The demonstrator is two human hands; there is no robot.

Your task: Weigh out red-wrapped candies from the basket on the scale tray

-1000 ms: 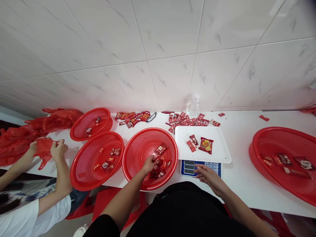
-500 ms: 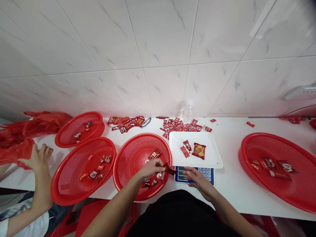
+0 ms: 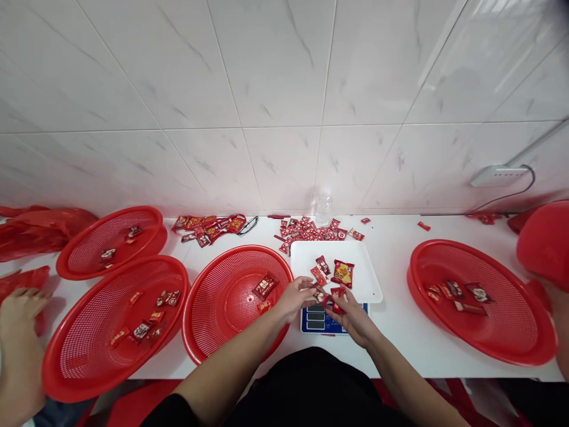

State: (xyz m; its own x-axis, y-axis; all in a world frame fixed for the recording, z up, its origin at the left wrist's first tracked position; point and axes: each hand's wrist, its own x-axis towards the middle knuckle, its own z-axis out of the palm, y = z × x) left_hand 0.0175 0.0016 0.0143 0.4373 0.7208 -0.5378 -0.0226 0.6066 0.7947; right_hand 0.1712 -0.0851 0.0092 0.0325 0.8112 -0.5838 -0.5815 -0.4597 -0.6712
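Observation:
My left hand [image 3: 295, 301] pinches a small red-and-white wrapped snack packet [image 3: 319, 295] over the front edge of the scale's white tray [image 3: 367, 276]. Close beside it, my right hand [image 3: 354, 319] has its fingers closed on a red snack packet [image 3: 338, 299]. On the tray lie a larger red and yellow packet [image 3: 344, 273] and two smaller red ones. Below my hands shows the scale's blue panel [image 3: 316, 321], partly covered. Left of the scale stands a red mesh basket [image 3: 198, 296] holding a dark red packet [image 3: 265, 286] and a smaller one, partly behind my left forearm.
Two more red baskets [image 3: 71, 379] [image 3: 66, 261] stand at left, another basket [image 3: 544, 344] at right. Small red packets [image 3: 311, 230] lie behind the tray, near a clear bottle [image 3: 324, 207]. A co-worker's hand [image 3: 20, 308] is at far left; a person in a red cap [image 3: 544, 237] at right.
My left hand has moved from above the basket to the tray's front edge with packets. My right hand has closed on a red packet beside it. A person in a red cap has come into view at right.

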